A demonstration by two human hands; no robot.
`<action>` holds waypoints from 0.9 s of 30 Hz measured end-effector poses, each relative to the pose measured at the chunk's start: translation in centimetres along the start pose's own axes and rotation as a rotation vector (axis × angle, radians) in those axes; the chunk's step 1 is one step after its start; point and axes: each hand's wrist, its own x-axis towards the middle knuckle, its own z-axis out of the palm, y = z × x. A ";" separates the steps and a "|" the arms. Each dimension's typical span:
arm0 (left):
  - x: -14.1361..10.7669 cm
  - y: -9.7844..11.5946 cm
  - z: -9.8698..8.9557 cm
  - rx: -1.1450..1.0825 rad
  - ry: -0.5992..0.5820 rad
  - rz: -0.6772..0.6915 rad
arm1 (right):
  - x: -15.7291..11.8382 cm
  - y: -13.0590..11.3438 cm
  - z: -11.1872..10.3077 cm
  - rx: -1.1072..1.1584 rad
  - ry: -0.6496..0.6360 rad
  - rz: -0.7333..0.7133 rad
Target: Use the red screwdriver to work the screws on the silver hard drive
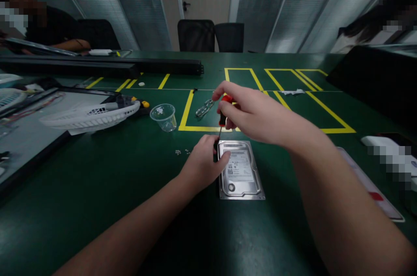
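A silver hard drive [243, 171] with a white label lies flat on the green table. My left hand [206, 158] grips its left edge, the thumb resting on top of the label. My right hand [243, 108] is closed round the red and black handle of a screwdriver [223, 118], held upright. The screwdriver's tip points down at the drive's upper left corner, by my left fingers; whether it sits in a screw I cannot tell. Several tiny screws [178, 152] lie left of my left hand. Beyond them stands a clear plastic cup [163, 116].
A clear plastic object [204, 108] lies within yellow tape lines [185, 111]. At left are a white racket-shaped frame [91, 117] and a large panel [29, 141]. Long black bars [163, 66] lie behind. A co-worker [48, 28] sits at far left, another person [374, 19] at right.
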 end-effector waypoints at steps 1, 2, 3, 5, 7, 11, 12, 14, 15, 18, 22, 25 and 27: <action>-0.1 0.0 0.1 0.012 0.006 0.005 | 0.0 0.1 0.0 -0.034 0.021 0.000; -0.1 0.1 0.1 0.025 0.011 0.010 | 0.1 0.1 0.1 -0.072 0.045 -0.007; -0.2 0.1 0.2 0.038 0.020 0.016 | 0.1 0.2 0.1 -0.106 0.064 -0.017; -0.3 0.1 0.3 0.056 0.027 0.027 | 0.2 0.2 0.3 -0.145 0.099 -0.038; -0.4 0.1 0.5 0.059 0.023 0.031 | 0.3 0.1 0.4 -0.155 0.126 -0.049; -0.3 0.3 0.8 0.045 0.011 0.030 | 0.3 0.0 0.4 -0.183 0.166 -0.061; -0.2 0.4 0.6 0.043 0.016 0.022 | 0.3 0.0 0.4 -0.196 0.175 -0.064; 0.1 0.6 -0.6 0.042 0.034 0.001 | 0.4 0.0 0.4 -0.222 0.191 -0.062; 0.3 0.6 -1.6 0.045 0.045 -0.010 | 0.5 0.1 0.4 -0.232 0.199 -0.058; 0.7 0.4 -6.1 0.097 -0.047 0.012 | 0.5 0.2 0.4 -0.240 0.208 -0.043; 0.0 -2.0 -11.4 0.282 -0.173 -0.044 | 0.5 0.3 0.3 -0.229 0.195 -0.034; -1.1 -4.9 -12.3 0.314 -0.200 -0.056 | 0.5 0.2 0.2 -0.233 0.187 -0.028; -1.7 -6.5 -12.0 0.285 -0.219 -0.093 | 0.5 0.2 0.2 -0.233 0.186 -0.034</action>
